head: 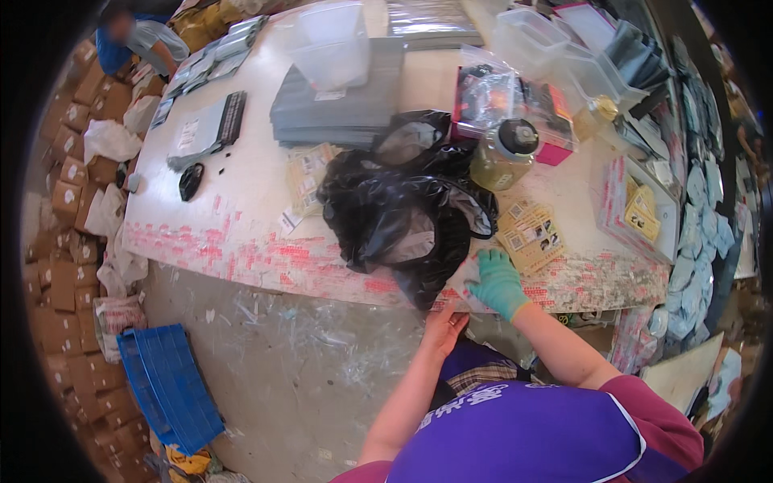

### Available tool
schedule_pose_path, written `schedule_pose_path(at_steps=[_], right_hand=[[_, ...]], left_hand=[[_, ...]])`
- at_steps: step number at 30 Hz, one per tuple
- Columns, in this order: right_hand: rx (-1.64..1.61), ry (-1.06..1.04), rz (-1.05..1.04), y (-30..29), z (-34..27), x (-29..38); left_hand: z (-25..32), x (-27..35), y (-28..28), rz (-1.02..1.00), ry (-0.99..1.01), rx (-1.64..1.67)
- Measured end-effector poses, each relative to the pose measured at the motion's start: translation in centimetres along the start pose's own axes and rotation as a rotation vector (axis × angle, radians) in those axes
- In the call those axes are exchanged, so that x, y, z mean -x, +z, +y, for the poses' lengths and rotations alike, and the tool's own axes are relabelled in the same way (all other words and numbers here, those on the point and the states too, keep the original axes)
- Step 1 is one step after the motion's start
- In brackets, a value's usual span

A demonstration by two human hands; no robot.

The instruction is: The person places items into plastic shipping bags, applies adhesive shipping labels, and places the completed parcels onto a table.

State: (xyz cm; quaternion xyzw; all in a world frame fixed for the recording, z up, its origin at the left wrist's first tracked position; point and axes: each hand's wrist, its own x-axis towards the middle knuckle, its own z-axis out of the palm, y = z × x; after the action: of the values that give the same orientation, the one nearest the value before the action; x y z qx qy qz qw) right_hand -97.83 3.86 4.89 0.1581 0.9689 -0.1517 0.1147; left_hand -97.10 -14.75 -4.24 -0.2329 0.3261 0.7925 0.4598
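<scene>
My right hand (498,282), in a green glove, lies at the table's near edge on a thin whitish sheet or bag (464,279). My bare left hand (445,329) is at the edge just below, its fingers partly hidden by the rim, so its grasp is unclear. Black plastic bags (368,211) lie heaped beside both hands, their openings showing a grey lining. Printed yellowish cards (531,238) are spread right of the bags; more cards (311,175) lie to their left. A jar with a black lid (506,156) stands behind the bags.
Grey mailer bags (338,102) are stacked at the back under a clear plastic bin (332,45). A pink box (555,148) and a box with cards (634,208) stand right. A blue crate (170,386) is on the floor left; a person (142,39) is beyond the far left corner.
</scene>
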Motion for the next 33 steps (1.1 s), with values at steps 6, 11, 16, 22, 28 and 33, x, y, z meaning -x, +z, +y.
schedule_pose_path(at_steps=[6,11,16,22,28,33], right_hand=[[-0.013,-0.145,-0.172,7.5,-2.4,5.9],[-0.493,-0.318,-0.108,3.4,-3.2,6.6],[-0.403,-0.513,0.232,-4.9,-10.0,-0.1],[0.145,-0.62,0.367,-3.5,-18.7,-14.4],[0.395,-0.175,0.28,-2.0,-9.4,-15.1],[0.267,-0.003,0.317,-5.0,-13.5,-12.7]], left_hand=[[0.2,2.7,0.8,0.023,-0.167,-0.064],[5.8,8.1,-2.2,0.182,0.005,-0.462],[24.5,10.5,-5.5,0.302,0.303,-0.795],[41.5,2.2,-6.2,0.248,0.599,-1.815],[44.4,-2.6,-6.0,0.003,0.783,-2.106],[41.9,-1.9,-5.3,0.116,0.702,-2.065]])
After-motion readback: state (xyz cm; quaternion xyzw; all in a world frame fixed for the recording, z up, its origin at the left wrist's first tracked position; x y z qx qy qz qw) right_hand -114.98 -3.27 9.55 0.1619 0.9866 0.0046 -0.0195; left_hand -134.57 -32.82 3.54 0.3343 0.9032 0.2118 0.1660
